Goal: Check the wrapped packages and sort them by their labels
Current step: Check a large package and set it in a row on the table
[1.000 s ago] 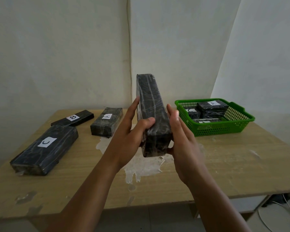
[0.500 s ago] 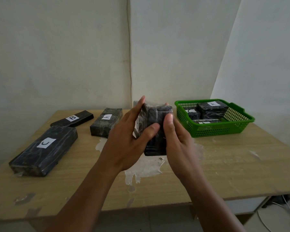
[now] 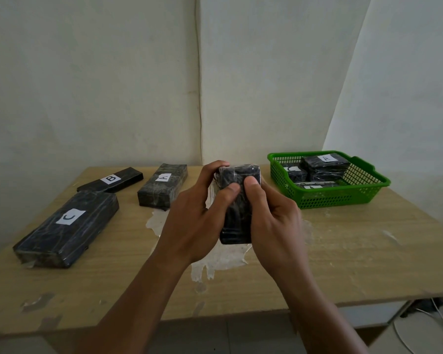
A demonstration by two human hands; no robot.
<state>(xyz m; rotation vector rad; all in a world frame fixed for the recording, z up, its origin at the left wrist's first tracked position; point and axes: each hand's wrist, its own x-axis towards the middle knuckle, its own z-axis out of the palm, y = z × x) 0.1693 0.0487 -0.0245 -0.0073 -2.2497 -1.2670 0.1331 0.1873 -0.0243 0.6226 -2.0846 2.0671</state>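
Head view: I see my left hand [image 3: 197, 215] and right hand [image 3: 274, 221] both gripping a black wrapped package [image 3: 237, 200] above the middle of the wooden table [image 3: 343, 264], thumbs pressed on its top face, no label showing. Left lie packages marked C [image 3: 67, 223], B [image 3: 110, 179] and A [image 3: 163, 185]. Right, a green basket [image 3: 343, 198] holds more packages, one marked A [image 3: 325, 163].
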